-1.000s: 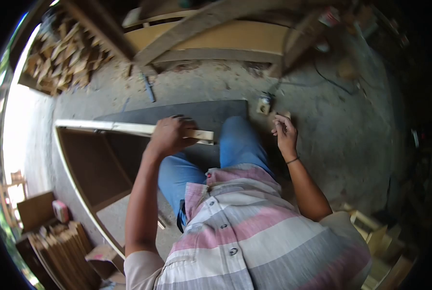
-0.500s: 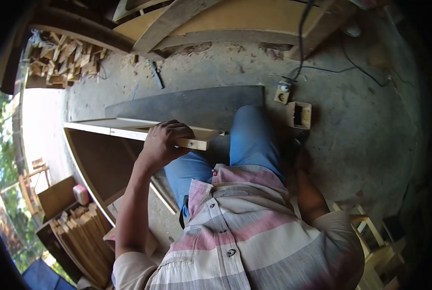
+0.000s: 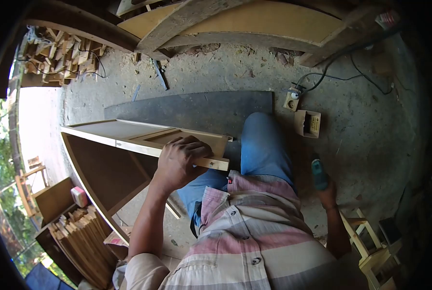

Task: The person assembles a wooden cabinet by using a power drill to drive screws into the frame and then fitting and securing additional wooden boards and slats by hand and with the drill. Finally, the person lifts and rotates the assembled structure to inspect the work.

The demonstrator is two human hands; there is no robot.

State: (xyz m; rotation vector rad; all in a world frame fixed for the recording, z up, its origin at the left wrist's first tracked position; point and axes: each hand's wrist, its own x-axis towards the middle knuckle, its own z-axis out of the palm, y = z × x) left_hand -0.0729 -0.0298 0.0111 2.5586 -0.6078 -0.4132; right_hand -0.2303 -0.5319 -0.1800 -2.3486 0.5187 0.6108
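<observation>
My left hand is wrapped over the front rail of a wooden cabinet frame, near its right end. A screw head shows in the end of that rail, just right of my fingers. The frame stands tilted across my left side, with dark panels inside and a panelled top. Low on the right, my right hand grips a green power tool with a dark front end, held out beside my right leg and away from the frame. The tool's lower part is hidden.
A dark board lies on the concrete floor ahead. Beyond my right knee are a socket block with cables and a small open cardboard box. Wood offcuts are piled far left; stacked wooden slats stand near left. A wooden bench spans the back.
My right hand has come out from beside my leg, bringing the green tool into clearer view. The left hand keeps its grip on the rail; the view has shifted slightly.
</observation>
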